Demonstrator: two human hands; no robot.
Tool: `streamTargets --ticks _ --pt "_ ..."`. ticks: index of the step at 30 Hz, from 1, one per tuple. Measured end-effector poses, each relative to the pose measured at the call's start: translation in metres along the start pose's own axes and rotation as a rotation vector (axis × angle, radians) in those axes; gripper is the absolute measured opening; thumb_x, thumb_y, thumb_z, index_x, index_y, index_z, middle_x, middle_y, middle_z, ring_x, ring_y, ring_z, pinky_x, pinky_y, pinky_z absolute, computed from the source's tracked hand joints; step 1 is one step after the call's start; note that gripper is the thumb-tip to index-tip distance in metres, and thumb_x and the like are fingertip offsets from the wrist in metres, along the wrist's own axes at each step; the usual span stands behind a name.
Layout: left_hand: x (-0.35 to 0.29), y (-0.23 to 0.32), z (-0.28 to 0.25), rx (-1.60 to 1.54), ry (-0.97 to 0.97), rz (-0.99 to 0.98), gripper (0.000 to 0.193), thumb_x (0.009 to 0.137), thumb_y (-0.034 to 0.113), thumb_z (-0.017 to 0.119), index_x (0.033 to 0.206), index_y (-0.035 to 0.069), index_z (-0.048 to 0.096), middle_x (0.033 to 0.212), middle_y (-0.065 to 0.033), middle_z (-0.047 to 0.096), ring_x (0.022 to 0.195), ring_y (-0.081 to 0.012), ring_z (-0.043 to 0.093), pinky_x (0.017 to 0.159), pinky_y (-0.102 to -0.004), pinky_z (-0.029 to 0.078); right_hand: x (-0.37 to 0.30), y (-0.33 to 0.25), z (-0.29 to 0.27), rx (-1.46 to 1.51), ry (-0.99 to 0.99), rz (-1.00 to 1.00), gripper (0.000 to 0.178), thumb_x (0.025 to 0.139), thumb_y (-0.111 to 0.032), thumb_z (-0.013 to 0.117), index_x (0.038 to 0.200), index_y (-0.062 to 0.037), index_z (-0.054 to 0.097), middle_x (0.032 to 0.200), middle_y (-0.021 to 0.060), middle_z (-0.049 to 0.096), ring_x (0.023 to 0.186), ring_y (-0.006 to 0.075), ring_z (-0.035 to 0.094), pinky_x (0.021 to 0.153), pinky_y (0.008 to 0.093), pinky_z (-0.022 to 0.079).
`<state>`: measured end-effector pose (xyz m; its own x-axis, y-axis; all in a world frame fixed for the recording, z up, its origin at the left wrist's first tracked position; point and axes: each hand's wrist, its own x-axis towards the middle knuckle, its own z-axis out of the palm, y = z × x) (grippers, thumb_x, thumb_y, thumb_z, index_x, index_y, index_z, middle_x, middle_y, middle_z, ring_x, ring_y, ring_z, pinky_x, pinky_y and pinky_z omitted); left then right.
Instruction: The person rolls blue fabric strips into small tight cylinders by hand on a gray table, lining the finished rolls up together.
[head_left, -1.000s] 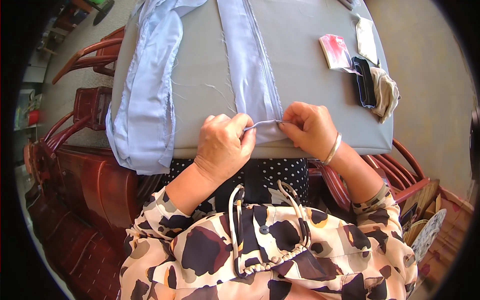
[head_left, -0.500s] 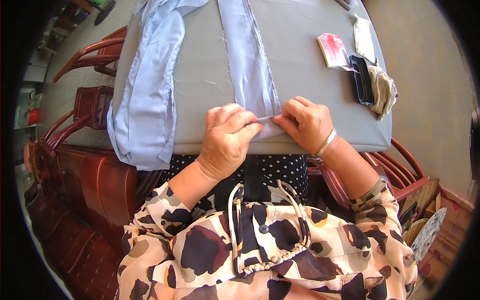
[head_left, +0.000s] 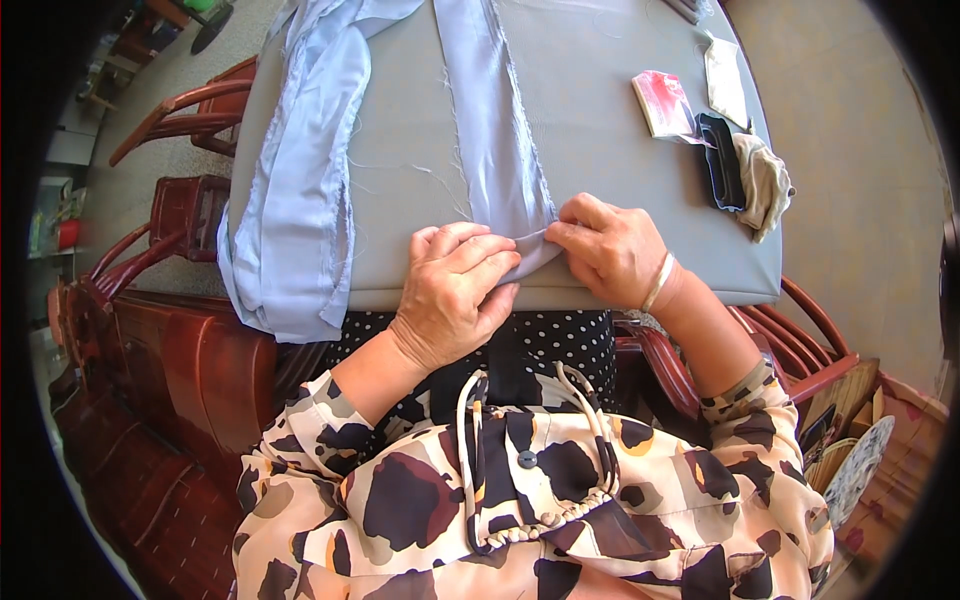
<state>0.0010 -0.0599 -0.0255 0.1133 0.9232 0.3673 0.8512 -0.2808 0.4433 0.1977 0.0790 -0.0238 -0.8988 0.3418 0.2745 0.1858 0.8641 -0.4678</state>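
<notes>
Pinched the folded near end of a pale blue fabric strip (head_left: 490, 130) at its right edge between thumb and forefinger of the right hand (head_left: 615, 253), near the front of the grey worktop (head_left: 405, 130). Rested the fingers of the left hand (head_left: 450, 278) on the left part of that fold, with the thumb spread apart from them. Had more pale blue cloth (head_left: 305, 200) hanging over the front edge at left. Had a pink-and-white packet (head_left: 663, 104), a black case (head_left: 721, 165) and a beige cloth (head_left: 763, 188) farther right.
</notes>
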Motion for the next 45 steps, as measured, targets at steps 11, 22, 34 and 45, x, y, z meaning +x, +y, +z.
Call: streamTargets --ticks 11,22,34,45 --pt "0.001 0.008 -0.001 -0.086 0.009 0.051 0.018 0.074 0.006 0.076 0.089 0.007 0.068 0.094 -0.0030 0.070 0.095 -0.0243 0.062 0.087 -0.0394 0.040 0.010 -0.001 -0.036 0.167 -0.223 -0.104 0.014 0.061 -0.004 0.061 0.073 -0.0068 0.067 0.081 0.0066 0.062 0.081 0.0287 0.058 0.078 0.0400 0.046" --pt "0.009 0.008 -0.004 -0.105 0.016 -0.121 0.015 0.079 0.004 0.072 0.090 0.007 0.063 0.075 -0.0058 0.064 0.071 -0.0258 0.060 0.076 -0.0380 0.041 0.007 -0.004 -0.031 0.511 -0.239 0.388 0.016 0.074 -0.004 0.063 0.090 -0.0017 0.066 0.067 0.0142 0.066 0.059 0.0293 0.065 0.058 0.0374 0.051" --pt "0.011 0.006 0.005 -0.035 0.041 -0.154 0.022 0.072 0.006 0.074 0.091 0.009 0.063 0.072 -0.0018 0.055 0.074 -0.0237 0.055 0.077 -0.0376 0.040 0.004 -0.008 -0.017 0.188 -0.166 0.355 0.013 0.079 -0.010 0.066 0.088 -0.0033 0.059 0.068 0.0141 0.065 0.063 0.0351 0.066 0.060 0.0429 0.052" --pt "0.002 0.007 0.001 -0.047 0.034 -0.003 0.030 0.067 0.016 0.081 0.093 0.007 0.070 0.093 -0.0046 0.061 0.097 -0.0276 0.056 0.091 -0.0411 0.039 0.006 -0.003 -0.023 -0.023 -0.174 -0.104 0.023 0.067 -0.014 0.069 0.089 -0.0080 0.068 0.088 0.0058 0.060 0.092 0.0260 0.058 0.082 0.0391 0.046"
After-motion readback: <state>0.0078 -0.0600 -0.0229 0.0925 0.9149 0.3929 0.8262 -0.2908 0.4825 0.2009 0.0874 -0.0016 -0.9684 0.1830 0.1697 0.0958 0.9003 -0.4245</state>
